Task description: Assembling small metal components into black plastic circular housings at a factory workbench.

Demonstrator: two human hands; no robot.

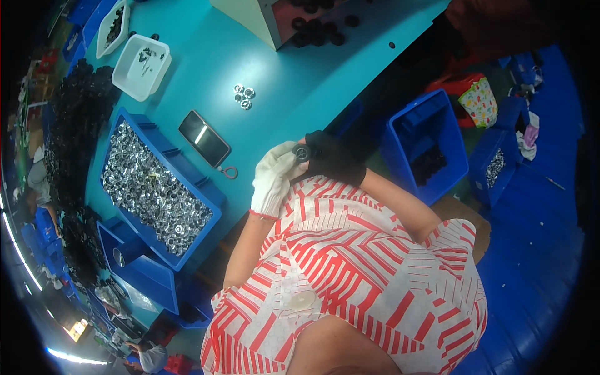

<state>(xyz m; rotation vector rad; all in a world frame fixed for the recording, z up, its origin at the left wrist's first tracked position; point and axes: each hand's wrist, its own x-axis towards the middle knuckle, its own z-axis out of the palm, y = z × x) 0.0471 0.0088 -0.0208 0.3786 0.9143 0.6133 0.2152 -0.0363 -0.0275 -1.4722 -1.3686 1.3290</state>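
Observation:
My left hand (272, 177), in a white knit glove with bare fingertips, is closed on a small round black part (302, 154) with a spoked face. From the other side my right hand (336, 159), in a black glove, grips the same part, its fingers partly hidden by the dark fabric. Both hands meet just past the table's near edge, in front of my red-and-white top. A phone (205, 137) with a looped strap lies on the teal table to their left. Beyond it sits a small cluster of shiny metal rings (244, 97).
A blue bin (215, 222) full of shiny metal parts stands left. Further off are a white tray (145, 94) of small pieces and a black heap (81, 119). A box (265, 25) with black round parts stands ahead. At right is a deep blue bin (459, 159) holding dark parts.

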